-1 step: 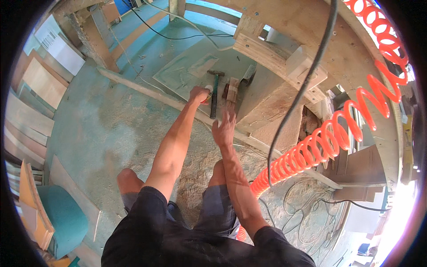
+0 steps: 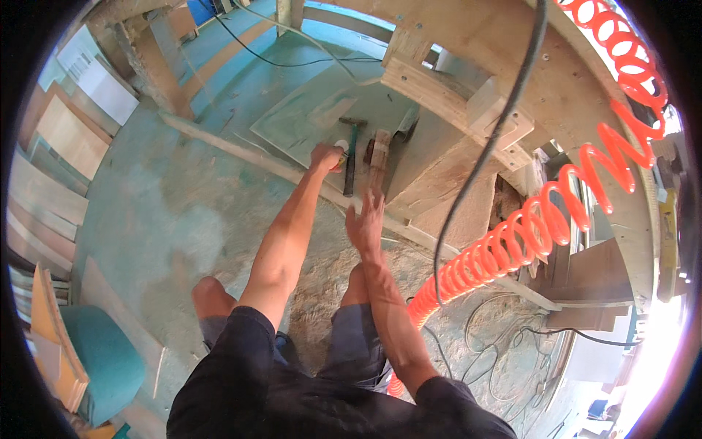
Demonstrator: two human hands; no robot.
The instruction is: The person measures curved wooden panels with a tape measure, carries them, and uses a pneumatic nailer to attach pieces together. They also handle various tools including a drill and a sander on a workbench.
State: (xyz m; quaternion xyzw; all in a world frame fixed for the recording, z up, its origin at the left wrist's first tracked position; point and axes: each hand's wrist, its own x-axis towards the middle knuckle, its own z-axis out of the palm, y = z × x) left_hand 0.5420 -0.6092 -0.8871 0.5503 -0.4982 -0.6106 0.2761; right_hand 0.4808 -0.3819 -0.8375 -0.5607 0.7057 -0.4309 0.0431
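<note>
My left hand reaches out over a dusty board low under the wooden bench frame. Its fingers are closed round a small object with a whitish round end and some yellow and red; the hand hides most of it. Just right of it lies a hammer with a green and dark handle, its head pointing away from me. Beside the hammer is a narrow, block-like wooden piece with a pale band. My right hand hovers on the near side of that piece, fingers spread, holding nothing.
A coiled orange air hose and a black cable hang at right. A wooden rail crosses the sawdust-covered floor. Boards lean at left, near a teal rounded thing. Loose cables lie at lower right.
My right hand has drawn slightly back toward me, away from the wooden piece. The orange hose and black cable have shifted a little. My left hand stays in place.
</note>
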